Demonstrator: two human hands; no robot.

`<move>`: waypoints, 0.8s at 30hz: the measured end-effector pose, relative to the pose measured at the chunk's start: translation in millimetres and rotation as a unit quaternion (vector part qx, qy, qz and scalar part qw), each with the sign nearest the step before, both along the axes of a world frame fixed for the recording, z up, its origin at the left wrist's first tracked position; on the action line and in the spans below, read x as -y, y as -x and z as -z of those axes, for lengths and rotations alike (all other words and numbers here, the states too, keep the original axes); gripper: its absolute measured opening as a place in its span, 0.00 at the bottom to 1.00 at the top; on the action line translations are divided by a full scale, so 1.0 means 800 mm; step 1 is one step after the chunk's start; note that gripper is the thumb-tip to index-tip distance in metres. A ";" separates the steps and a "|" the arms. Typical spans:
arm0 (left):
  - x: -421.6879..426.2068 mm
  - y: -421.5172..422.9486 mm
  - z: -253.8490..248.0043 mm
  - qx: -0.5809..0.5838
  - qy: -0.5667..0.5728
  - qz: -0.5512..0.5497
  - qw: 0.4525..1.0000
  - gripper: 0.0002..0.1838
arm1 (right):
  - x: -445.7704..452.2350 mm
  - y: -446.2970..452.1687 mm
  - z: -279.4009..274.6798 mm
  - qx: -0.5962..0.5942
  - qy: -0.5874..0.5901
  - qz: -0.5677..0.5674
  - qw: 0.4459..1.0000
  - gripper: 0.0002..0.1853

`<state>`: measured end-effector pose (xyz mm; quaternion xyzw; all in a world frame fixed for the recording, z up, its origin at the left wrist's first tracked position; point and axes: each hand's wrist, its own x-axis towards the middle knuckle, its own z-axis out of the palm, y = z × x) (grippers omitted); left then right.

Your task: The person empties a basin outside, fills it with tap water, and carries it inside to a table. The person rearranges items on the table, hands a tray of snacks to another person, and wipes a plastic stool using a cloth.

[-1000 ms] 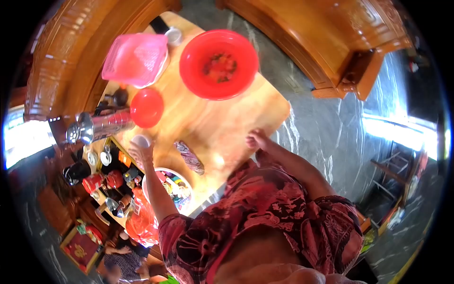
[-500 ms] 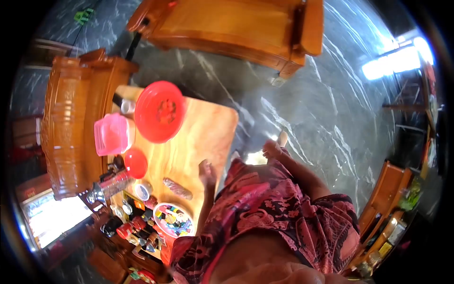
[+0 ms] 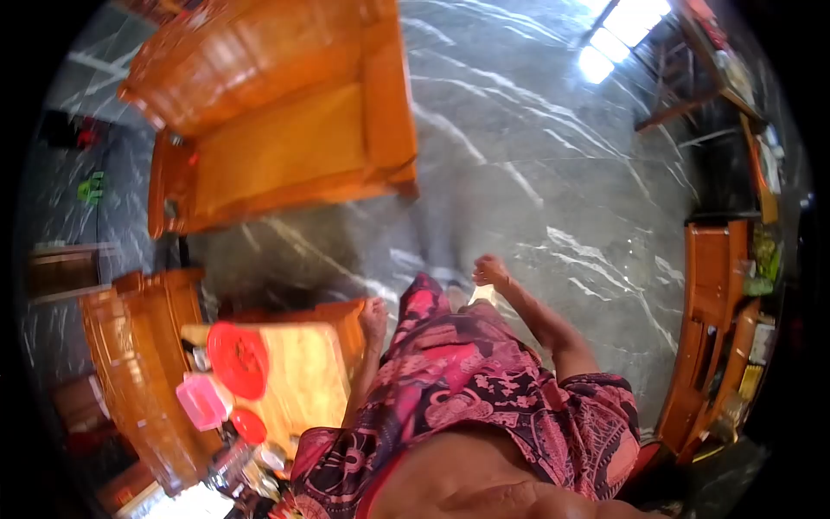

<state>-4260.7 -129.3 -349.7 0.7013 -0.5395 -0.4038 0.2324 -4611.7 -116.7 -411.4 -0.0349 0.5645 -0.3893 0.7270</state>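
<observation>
My left hand [image 3: 374,319] hangs beside the far right end of the wooden table [image 3: 298,381], its fingers loosely extended and nothing seen in them. Out over the floor, ahead of my body, is my right hand [image 3: 490,270]; its fingers are curled in and no object shows in it. A pale patch, perhaps a foot or light on the floor, lies just below that hand. On the table stand a large red plastic basin [image 3: 238,360], a pink plastic container [image 3: 204,401] and a smaller red round item [image 3: 249,426].
A wooden bench [image 3: 285,147] stands ahead to the left, and a carved wooden seat [image 3: 147,381] lies beyond the table. Dark marbled floor [image 3: 553,190] stretches ahead and right. A wooden cabinet [image 3: 713,320] lines the right side. Bright light falls at top right.
The view has moved forward and turned: the table has shifted down and left, and the bench has moved left and come more fully into view. Both hands remain at my sides.
</observation>
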 end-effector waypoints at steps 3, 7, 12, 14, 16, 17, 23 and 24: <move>0.078 0.062 0.014 -0.103 -0.002 0.003 0.995 0.08 | 0.071 0.053 -0.001 -0.042 -0.014 -0.009 0.999 0.11; 0.201 0.160 0.011 -0.073 -0.020 0.019 0.997 0.07 | 0.153 0.132 -0.004 -0.041 -0.036 0.004 0.999 0.10; 0.370 0.290 -0.008 -0.108 0.019 0.066 0.992 0.07 | 0.197 0.233 -0.012 -0.063 -0.080 0.089 0.991 0.06; 0.433 0.344 -0.016 -0.128 0.015 0.083 0.988 0.07 | 0.212 0.274 -0.018 -0.084 -0.106 0.106 0.985 0.06; 0.500 0.420 -0.027 -0.142 0.013 0.121 0.982 0.07 | 0.231 0.332 -0.013 -0.088 -0.117 0.164 0.976 0.06; 0.524 0.455 -0.032 -0.157 0.014 0.139 0.978 0.07 | 0.233 0.362 0.005 -0.076 -0.119 0.205 0.969 0.07; 0.653 0.599 -0.021 -0.186 0.011 0.145 0.972 0.07 | 0.301 0.505 0.069 0.030 -0.152 0.297 0.942 0.10; 0.671 0.617 -0.007 -0.181 0.012 0.135 0.974 0.07 | 0.323 0.534 0.084 0.000 -0.167 0.304 0.938 0.10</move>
